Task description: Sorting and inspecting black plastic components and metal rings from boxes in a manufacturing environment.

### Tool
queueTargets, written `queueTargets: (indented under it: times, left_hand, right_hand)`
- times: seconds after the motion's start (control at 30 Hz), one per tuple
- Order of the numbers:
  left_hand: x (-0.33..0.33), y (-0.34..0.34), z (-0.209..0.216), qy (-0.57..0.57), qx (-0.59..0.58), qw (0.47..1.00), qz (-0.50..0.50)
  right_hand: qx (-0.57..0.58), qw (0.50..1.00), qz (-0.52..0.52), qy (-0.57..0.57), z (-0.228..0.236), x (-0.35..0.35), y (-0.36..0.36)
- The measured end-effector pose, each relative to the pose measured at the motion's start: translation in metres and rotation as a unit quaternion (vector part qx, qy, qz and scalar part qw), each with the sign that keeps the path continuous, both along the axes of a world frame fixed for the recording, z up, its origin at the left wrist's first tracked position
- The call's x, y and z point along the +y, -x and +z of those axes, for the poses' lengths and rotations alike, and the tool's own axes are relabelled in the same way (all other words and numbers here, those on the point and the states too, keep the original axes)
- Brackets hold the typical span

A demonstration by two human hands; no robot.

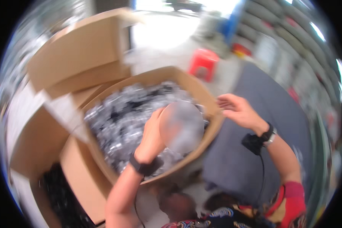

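My left hand [153, 131] grips the edge of a round, see-through plastic piece [183, 127], like a lid or shallow bowl; blur hides its exact kind. It is over a large open cardboard box [201, 91]. Inside the box lies a heap of shiny clear and dark plastic-wrapped pieces [119, 108], too blurred to name. My right hand [239, 110] is just beyond the box's right rim, fingers loosely bent and apart, with nothing seen in them. Each wrist wears a black band, and a dark cabled device [252, 142] hangs at the right one.
To the right stands a surface covered in grey cloth [254, 152]. A red stool [203, 64] is behind the box. Other open cartons [79, 49] crowd the left, one with black contents [64, 193]. Stacked sacks [292, 38] line the far right.
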State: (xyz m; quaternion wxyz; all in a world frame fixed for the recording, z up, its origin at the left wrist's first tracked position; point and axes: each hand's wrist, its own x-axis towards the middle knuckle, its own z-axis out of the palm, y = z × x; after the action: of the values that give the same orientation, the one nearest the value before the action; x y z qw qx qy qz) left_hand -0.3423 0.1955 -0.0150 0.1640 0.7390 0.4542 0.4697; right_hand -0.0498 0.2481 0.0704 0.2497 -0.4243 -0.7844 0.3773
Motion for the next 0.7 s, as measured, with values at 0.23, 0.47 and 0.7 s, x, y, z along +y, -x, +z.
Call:
queueTargets:
  times: [0.23,0.47,0.7]
  left_hand:
    - [-0.137,-0.192,0.04,0.104,-0.093,0.952,-0.272]
    - [-0.167,-0.268,-0.018,0.028,0.021,0.986,-0.164]
    - [-0.173,-0.268,-0.016,-0.015,0.058,0.989,-0.138]
  right_hand:
    - [-0.123,0.968,-0.214,-0.056,-0.003,-0.182,-0.142]
    - [-0.442,0.756,-0.452,-0.168,-0.023,-0.251,-0.256]
    - [-0.495,0.673,-0.549,0.007,-0.059,-0.233,-0.357]
